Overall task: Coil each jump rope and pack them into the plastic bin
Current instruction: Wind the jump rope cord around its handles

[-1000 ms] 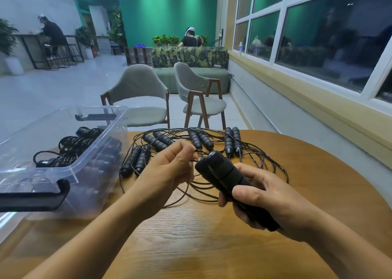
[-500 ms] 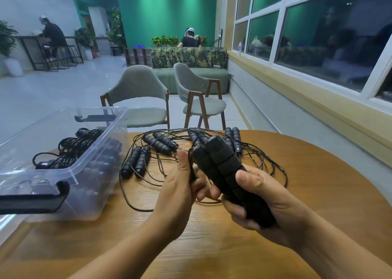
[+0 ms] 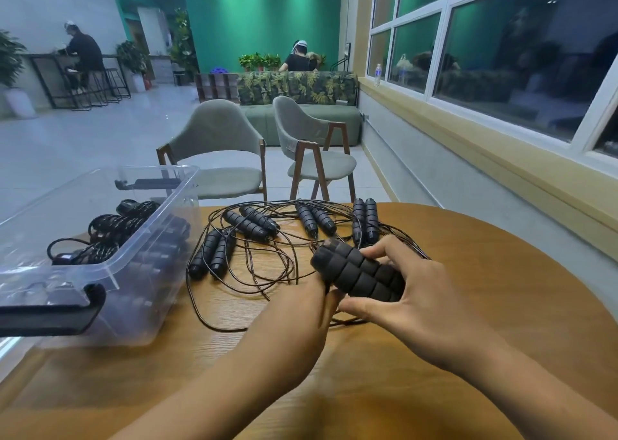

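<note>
My right hand (image 3: 414, 295) grips a pair of black ribbed jump-rope handles (image 3: 357, 270) held side by side, tilted up to the left. My left hand (image 3: 297, 312) sits just below and left of them; its fingers are curled under the handles, apparently on the thin cord, but the contact is hidden. Several more pairs of black handles (image 3: 247, 222) lie on the round wooden table (image 3: 501, 272) in a tangle of thin dark cords (image 3: 267, 265). The clear plastic bin (image 3: 110, 265) stands at the left with coiled ropes (image 3: 110, 228) inside.
The bin's black latch handle (image 3: 50, 315) juts out toward me at the near left. Two grey chairs (image 3: 220, 151) stand beyond the table's far edge. A windowed wall runs along the right. People sit far off in the background.
My right hand has lowered the handle pair and turned it flatter, pointing left. My left hand has dropped from beside the handle tips to under them, pulling cord along.
</note>
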A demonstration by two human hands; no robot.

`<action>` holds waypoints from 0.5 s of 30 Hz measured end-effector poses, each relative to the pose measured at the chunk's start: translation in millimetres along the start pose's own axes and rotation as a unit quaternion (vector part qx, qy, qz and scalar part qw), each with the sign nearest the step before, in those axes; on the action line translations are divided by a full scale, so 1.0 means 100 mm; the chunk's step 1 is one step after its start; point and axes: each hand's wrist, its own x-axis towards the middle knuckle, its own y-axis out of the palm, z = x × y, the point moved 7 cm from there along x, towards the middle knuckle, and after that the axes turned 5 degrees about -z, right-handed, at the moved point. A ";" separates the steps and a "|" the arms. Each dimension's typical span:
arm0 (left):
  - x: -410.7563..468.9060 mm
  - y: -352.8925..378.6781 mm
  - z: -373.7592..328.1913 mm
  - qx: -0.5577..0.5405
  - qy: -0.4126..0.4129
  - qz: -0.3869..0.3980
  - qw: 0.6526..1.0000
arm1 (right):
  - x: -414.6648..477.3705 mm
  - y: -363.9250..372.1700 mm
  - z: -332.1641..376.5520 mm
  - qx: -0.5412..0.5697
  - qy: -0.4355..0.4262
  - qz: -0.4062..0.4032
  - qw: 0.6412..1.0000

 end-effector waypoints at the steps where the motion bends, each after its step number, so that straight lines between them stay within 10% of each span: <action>1: -0.01 -0.01 -0.01 0.038 0.005 0.008 0.999 | 0.01 -0.01 0.01 -0.044 -0.022 -0.004 0.999; 8: -0.03 -0.11 -0.12 0.258 0.143 -0.004 0.955 | 0.06 -0.05 -0.03 -0.234 -0.028 0.068 0.970; 15: -0.05 -0.15 -0.17 0.122 0.228 0.080 0.963 | -0.04 0.16 -0.19 -0.171 0.024 0.264 0.949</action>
